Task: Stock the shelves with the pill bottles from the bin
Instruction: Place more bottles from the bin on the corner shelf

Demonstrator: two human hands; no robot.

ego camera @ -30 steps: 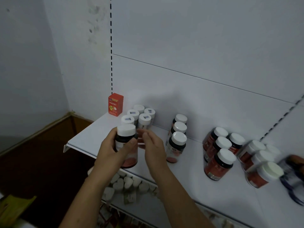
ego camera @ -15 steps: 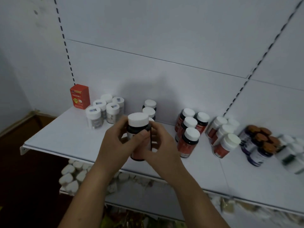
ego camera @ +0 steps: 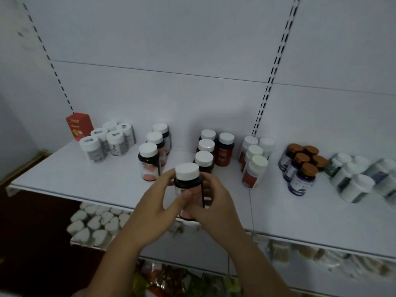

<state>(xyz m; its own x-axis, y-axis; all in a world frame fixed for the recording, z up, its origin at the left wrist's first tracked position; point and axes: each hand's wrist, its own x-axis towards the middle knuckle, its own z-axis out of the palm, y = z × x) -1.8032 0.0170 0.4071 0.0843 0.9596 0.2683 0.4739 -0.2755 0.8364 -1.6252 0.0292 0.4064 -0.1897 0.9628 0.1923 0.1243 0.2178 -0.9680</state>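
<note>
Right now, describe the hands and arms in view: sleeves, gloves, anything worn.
Both are bare. The left hand and the right hand wear no gloves, and no ring shows on the visible fingers. The left forearm and the right forearm carry no sleeve, watch or bracelet down to the frame's lower edge; anything worn higher up is out of view.

held bottle half hidden by fingers, rightmost white bottles blurred, cropped, labels unreadable

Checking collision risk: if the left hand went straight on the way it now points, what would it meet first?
Probably the front white-capped dark bottle of the row just behind the held pill bottle that the left hand grips, though depth is unclear.
</note>
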